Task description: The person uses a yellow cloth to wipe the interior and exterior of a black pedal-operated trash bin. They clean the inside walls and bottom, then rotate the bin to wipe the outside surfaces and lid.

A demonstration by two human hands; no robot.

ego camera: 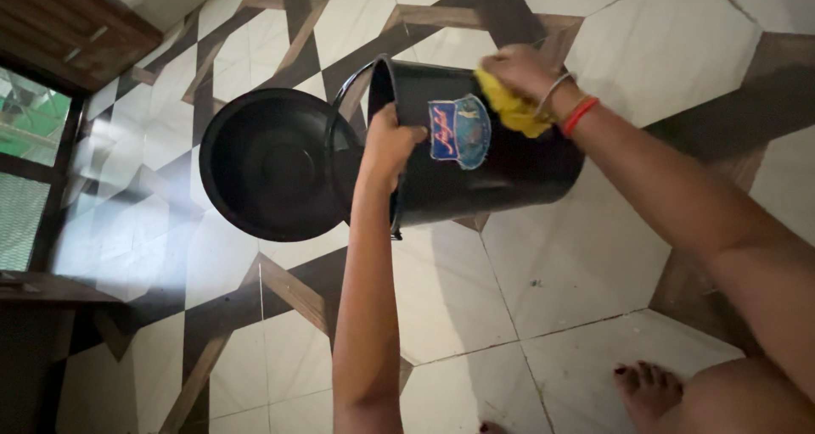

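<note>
A black plastic bucket (pixel 501 171) lies tipped on its side above the tiled floor, its mouth facing left. My left hand (pixel 386 145) grips the bucket's rim. My right hand (pixel 522 69) presses a yellow cloth (pixel 514 107) against the bucket's outer wall, just right of a blue and red sticker (pixel 460 132). A red band and a thin bangle sit on my right wrist. A metal handle (pixel 344 95) hangs at the bucket's mouth.
A black round basin (pixel 272 167) rests on the floor just left of the bucket. The floor has white, brown and black patterned tiles (pixel 594 273). My bare foot (pixel 647 392) shows at lower right. A wooden frame and window (pixel 34 145) stand at left.
</note>
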